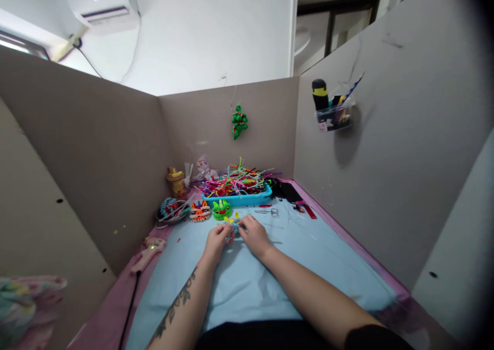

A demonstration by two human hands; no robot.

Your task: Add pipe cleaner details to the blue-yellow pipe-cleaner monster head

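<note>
Between my two hands is a small blue pipe-cleaner figure (pixel 235 227) with yellow tips on top. My left hand (pixel 218 238) pinches its left side, the fingers pressed together. On the other side my right hand (pixel 253 235) has its fingers curled against the figure. The fingers cover much of it, so its finer shape is hidden. Just behind stand a green pipe-cleaner figure (pixel 222 210) and an orange and white one (pixel 199 212). A pair of scissors (pixel 273 213) lies to the right of these on the blue sheet.
A blue tray (pixel 247 200) heaped with coloured pipe cleaners (pixel 235 181) stands at the back. Left are a dark bowl (pixel 172 217) and a pink glue gun (pixel 148 252) with a cord. A clear holder (pixel 335 117) hangs on the right panel, a green figure (pixel 239 122) on the back one.
</note>
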